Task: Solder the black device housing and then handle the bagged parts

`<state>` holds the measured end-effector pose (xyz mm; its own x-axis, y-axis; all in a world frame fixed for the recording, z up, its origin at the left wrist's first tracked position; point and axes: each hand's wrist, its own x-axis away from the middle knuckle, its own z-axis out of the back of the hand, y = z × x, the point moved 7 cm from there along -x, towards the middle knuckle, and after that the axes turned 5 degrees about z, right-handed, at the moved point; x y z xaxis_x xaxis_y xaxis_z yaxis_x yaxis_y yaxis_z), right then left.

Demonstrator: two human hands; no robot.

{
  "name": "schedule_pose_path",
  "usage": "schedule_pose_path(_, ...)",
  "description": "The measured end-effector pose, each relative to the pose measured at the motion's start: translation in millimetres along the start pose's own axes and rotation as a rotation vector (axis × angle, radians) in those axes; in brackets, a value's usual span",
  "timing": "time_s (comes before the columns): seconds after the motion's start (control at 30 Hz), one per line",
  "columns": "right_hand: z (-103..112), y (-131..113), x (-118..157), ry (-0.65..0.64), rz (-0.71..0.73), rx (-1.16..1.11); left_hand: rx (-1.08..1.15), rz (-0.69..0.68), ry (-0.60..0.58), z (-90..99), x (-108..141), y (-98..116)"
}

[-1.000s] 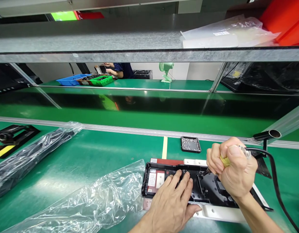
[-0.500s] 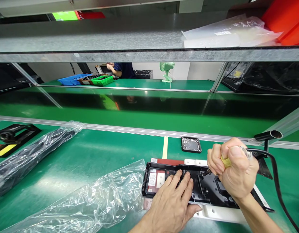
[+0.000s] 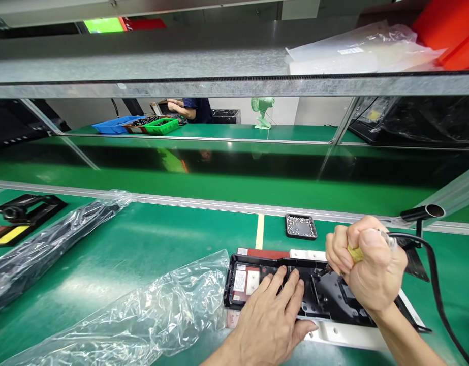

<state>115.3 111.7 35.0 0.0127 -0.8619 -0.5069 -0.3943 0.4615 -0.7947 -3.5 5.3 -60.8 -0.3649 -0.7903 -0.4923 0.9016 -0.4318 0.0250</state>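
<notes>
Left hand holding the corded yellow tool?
No, the right hand holds the tool, while the left hand lies open on the black casing.

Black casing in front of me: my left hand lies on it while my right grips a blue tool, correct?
Not blue: the head view shows yellow on the tool in your right hand. Your left hand does lie on the black casing.

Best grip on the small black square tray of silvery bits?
I'd take the small black square tray by its outer left and right walls, from above and the left. It lies flat, open-topped, with small silvery bits scattered inside, so keep it level. The right hand is close to its right-front corner.
</notes>
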Motion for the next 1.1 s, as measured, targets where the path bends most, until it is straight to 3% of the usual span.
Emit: schedule_pose_path(1.1, 1.1, 0.5, 0.6, -0.004, 0.003, 0.016, 0.004, -0.01, -0.012, -2.0, 0.7, 1.5)
